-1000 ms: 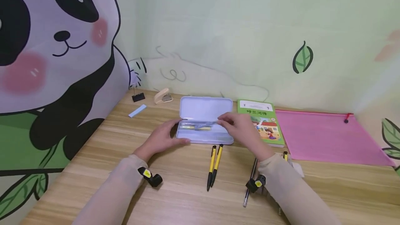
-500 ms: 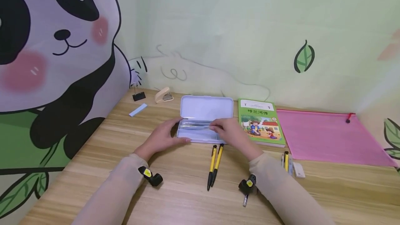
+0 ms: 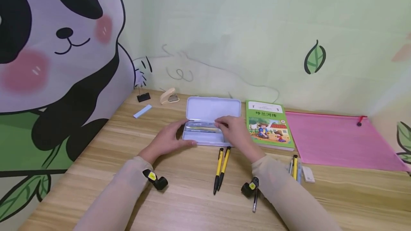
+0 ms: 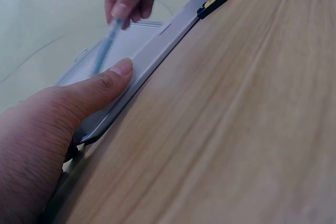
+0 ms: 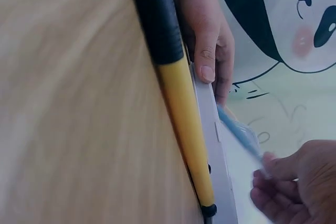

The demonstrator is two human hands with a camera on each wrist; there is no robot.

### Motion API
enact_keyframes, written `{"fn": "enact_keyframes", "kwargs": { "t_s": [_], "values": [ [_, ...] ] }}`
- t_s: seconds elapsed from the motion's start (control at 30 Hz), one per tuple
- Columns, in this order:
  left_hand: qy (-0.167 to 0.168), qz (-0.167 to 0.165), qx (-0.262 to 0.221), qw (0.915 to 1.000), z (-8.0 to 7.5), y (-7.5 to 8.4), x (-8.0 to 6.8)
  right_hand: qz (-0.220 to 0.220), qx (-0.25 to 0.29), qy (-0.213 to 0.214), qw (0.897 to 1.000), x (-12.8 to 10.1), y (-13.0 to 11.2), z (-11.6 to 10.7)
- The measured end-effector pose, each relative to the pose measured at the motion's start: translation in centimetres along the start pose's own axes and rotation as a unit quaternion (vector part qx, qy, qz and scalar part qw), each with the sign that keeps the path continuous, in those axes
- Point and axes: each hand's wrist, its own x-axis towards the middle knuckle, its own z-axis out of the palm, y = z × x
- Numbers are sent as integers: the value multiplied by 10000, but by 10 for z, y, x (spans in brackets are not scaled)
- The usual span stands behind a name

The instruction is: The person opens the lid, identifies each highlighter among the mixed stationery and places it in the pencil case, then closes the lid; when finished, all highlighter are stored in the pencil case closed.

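**Right hand pinches a pen over the open case, left hand steadies it**

I see the pencil case (image 3: 205,136) lying open on the wooden desk (image 3: 179,202), its lid (image 3: 213,109) tipped back toward the wall. My left hand (image 3: 168,140) grips the case's left end: in the left wrist view the thumb (image 4: 107,85) lies flat along the near rim, and the right wrist view shows the other fingers curled round the end.

My right hand (image 3: 236,131) sits over the case's right part, fingers drawn together in a pinch on a translucent blue pen (image 4: 105,51). The pen slants down into the tray, its far end low inside the case; I cannot tell whether it touches the bottom.

Two yellow-and-black pens (image 3: 221,168) lie side by side on the desk just in front of the case, tips toward me. A green book (image 3: 269,124) lies just right of the case, a pink folder (image 3: 337,140) beyond it.
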Motion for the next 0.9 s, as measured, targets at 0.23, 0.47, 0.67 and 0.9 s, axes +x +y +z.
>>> {"fn": "enact_keyframes", "kwargs": {
  "t_s": [0.23, 0.47, 0.67, 0.9],
  "values": [
    [-19, -29, -24, 10000, 0, -1, -1, -81, -402, -288, 9987, 0, 5, 9],
    [-2, -21, 16, 10000, 0, -1, 0, -31, -411, -440, 9982, -2, 8, 12],
    [21, 11, 25, 10000, -1, 1, -1, -287, -566, -687, 9956, -1, 8, 11],
    [16, 45, 58, 10000, 0, 0, 0, -485, -645, -893, 9927, -2, 7, 10]
  ]
}}
